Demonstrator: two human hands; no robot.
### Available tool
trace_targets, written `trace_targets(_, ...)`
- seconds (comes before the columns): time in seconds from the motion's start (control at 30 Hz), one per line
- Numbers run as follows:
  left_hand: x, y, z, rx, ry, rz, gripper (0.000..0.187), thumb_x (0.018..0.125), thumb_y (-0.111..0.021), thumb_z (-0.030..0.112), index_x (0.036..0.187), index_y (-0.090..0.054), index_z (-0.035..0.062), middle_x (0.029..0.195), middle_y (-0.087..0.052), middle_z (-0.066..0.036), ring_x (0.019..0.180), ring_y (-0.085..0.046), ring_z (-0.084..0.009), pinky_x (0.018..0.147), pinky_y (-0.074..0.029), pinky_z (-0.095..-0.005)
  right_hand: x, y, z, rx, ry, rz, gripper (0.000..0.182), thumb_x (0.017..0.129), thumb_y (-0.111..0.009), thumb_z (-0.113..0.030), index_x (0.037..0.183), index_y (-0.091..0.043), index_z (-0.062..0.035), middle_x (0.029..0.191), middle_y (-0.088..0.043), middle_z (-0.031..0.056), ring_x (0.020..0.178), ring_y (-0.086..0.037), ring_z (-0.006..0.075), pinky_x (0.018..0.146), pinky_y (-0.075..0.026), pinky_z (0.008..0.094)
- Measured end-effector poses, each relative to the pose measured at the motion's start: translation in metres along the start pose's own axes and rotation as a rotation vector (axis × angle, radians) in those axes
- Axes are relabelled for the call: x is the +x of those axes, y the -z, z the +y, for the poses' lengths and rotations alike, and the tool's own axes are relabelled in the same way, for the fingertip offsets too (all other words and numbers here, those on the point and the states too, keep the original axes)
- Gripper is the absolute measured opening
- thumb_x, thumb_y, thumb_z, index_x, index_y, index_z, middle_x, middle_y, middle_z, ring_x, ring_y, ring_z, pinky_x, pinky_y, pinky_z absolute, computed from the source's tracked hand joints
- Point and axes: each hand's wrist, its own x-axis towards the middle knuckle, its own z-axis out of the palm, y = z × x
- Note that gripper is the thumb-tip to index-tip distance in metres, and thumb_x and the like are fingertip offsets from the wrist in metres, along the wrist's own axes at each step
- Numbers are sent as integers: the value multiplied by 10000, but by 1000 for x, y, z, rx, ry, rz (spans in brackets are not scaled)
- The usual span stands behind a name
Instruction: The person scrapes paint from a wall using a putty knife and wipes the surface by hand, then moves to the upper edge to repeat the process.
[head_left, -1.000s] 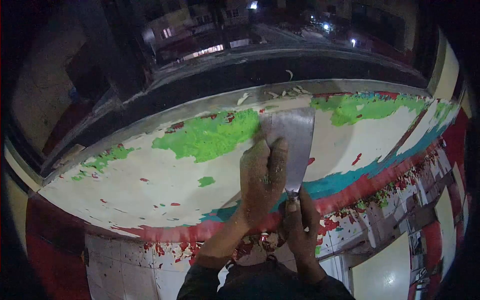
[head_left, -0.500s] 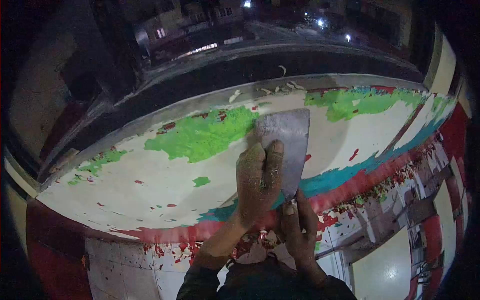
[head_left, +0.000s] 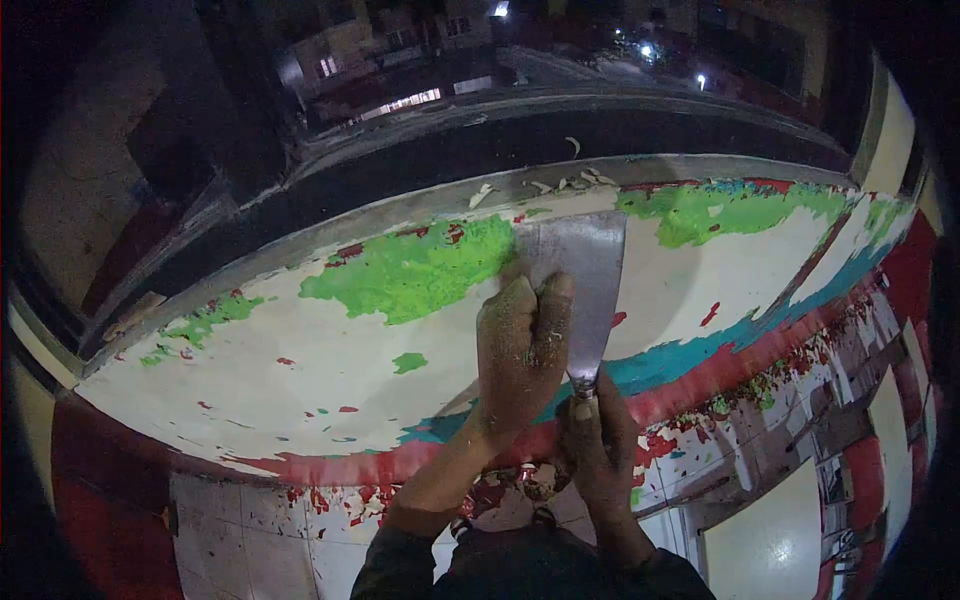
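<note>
A wide metal scraper (head_left: pixel 595 270) lies with its blade against the wall surface (head_left: pixel 290 400), which shows white, green, teal and red paint patches. My right hand (head_left: pixel 598 440) is closed round the scraper's handle at the blade's lower end. My left hand (head_left: pixel 525 335) presses on the left side of the blade with its fingers bent. Left of the blade is a large green patch (head_left: pixel 420 270); another green patch (head_left: pixel 740 212) is to its right. Most of the handle is hidden in my right hand.
Curled paint flakes (head_left: pixel 598 178) rest on the ledge below the dark window frame (head_left: pixel 440 155). Paint chips lie on the tiled floor (head_left: pixel 215 520) beneath the wall. A pale panel (head_left: pixel 765 540) is at the lower right. Lights show outside the window.
The blade has shifted slightly, and more flakes are bunched on the ledge above it. Both hands keep their hold. The view has moved a little.
</note>
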Motion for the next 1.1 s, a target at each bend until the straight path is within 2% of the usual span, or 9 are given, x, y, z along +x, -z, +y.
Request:
trace_targets(0.17, 1, -3, 11, -66, 76, 16, 272, 882, -479, 214, 728, -498, -8, 568, -456, -39, 530, -387, -99, 467, -321, -286, 1, -1, -2, 1, 24, -17, 413, 912, -402, -208, 1264, -360, 4, 688, -463, -8, 533, -400, 34, 468, -344, 185)
trace_targets(0.27, 4, 1, 13, 34, -81, 4, 258, 885, -473, 207, 761, -509, -16, 576, -461, -38, 530, -404, -100, 472, -336, -281, 4, 3, -1, 104, 0, -79, 420, 915, -399, -221, 1274, -348, -8, 683, -463, -11, 525, -401, 32, 460, -341, 180)
trace_targets(0.37, 1, 10, 22, -64, 144, -166, 265, 889, -466, 220, 779, -514, -16, 584, -470, -42, 533, -432, -111, 481, -356, -274, 1, 9, 0, 134, -22, -72, 422, 917, -398, -233, 1274, -348, -14, 675, -455, -18, 528, -399, 29, 460, -338, 176)
trace_targets(0.47, -5, 3, 21, -79, 114, -100, 282, 892, -461, 240, 793, -517, -19, 596, -479, -45, 524, -446, -119, 486, -371, -267, 0, 9, 5, 113, -11, -54, 420, 918, -400, -244, 1269, -361, -16, 669, -445, -23, 533, -396, 28, 464, -338, 176)
trace_targets(0.57, 0, 4, 5, 21, 33, -114, 226, 879, -436, 153, 751, -479, -28, 595, -511, -179, 536, -517, -330, 493, -379, -382, 6, 5, 0, 93, 9, -50, 422, 918, -404, -253, 1267, -372, -19, 666, -438, -28, 535, -396, 29, 466, -340, 177)
trace_targets(0.67, -5, 3, 5, 125, 161, -118, 267, 887, -430, 189, 730, -472, -23, 575, -484, -179, 523, -489, -334, 483, -345, -393, 1, 7, 0, 104, 2, -56, 420, 914, -402, -254, 1247, -379, 1, 620, -405, -36, 495, -365, 26, 423, -300, 177)
trace_targets(0.77, -13, -2, -4, 110, 48, -40, 366, 893, -461, 309, 698, -484, 0, 518, -407, -24, 500, -395, -101, 462, -340, -270, 2, 4, 7, 109, 35, -41, 436, 909, -408, -267, 1246, -378, 8, 593, -388, -45, 473, -351, 22, 401, -281, 175)
trace_targets(0.9, 14, 8, 32, 103, 137, -33, 460, 888, -437, 393, 666, -472, -8, 540, -417, -52, 529, -387, -131, 497, -343, -315, 13, -4, -22, 149, -15, -96, 430, 917, -404, -240, 1284, -354, -20, 652, -424, -38, 534, -384, 33, 466, -342, 189)
trace_targets(1.1, -7, -5, 3, 226, 13, -2, 480, 888, -422, 406, 664, -476, -15, 558, -455, -103, 548, -412, -160, 524, -351, -348, -1, 12, 7, 136, -21, -107, 437, 917, -405, -233, 1296, -336, -25, 680, -438, -27, 553, -391, 31, 454, -342, 183)
